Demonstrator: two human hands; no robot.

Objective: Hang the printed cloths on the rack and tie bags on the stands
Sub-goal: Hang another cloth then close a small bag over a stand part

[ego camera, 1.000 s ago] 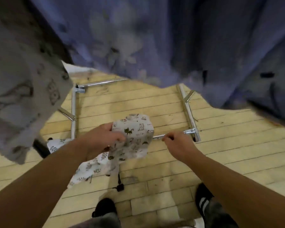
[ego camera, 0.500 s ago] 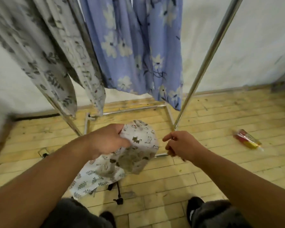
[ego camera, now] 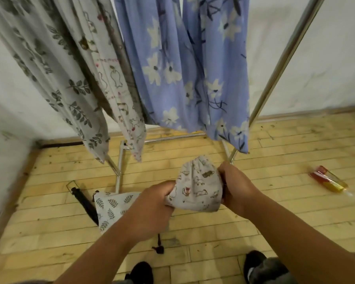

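Observation:
A small animal-print drawstring bag (ego camera: 197,187) is stretched between my hands. My left hand (ego camera: 152,203) grips its left side and also holds a leaf-print bag (ego camera: 111,206) that hangs down from it, a dark cord with a tassel (ego camera: 158,248) dangling below. My right hand (ego camera: 234,185) is closed on the animal-print bag's right edge. Behind them stands the metal rack (ego camera: 279,62), with a grey leaf-print cloth (ego camera: 55,78), a white cartoon-print cloth (ego camera: 115,83) and a blue floral cloth (ego camera: 189,68) hanging from it.
The rack's base tubes (ego camera: 119,173) lie on the wooden floor just beyond my hands. A dark folded object (ego camera: 84,201) lies left of the leaf-print bag. A red and yellow packet (ego camera: 328,179) lies on the floor at right. My shoes (ego camera: 260,267) show at the bottom.
My head has lifted, so the hanging cloths and rack now show in full. My right hand, earlier apart from the bag, now grips its right edge, and the bag is spread between both hands.

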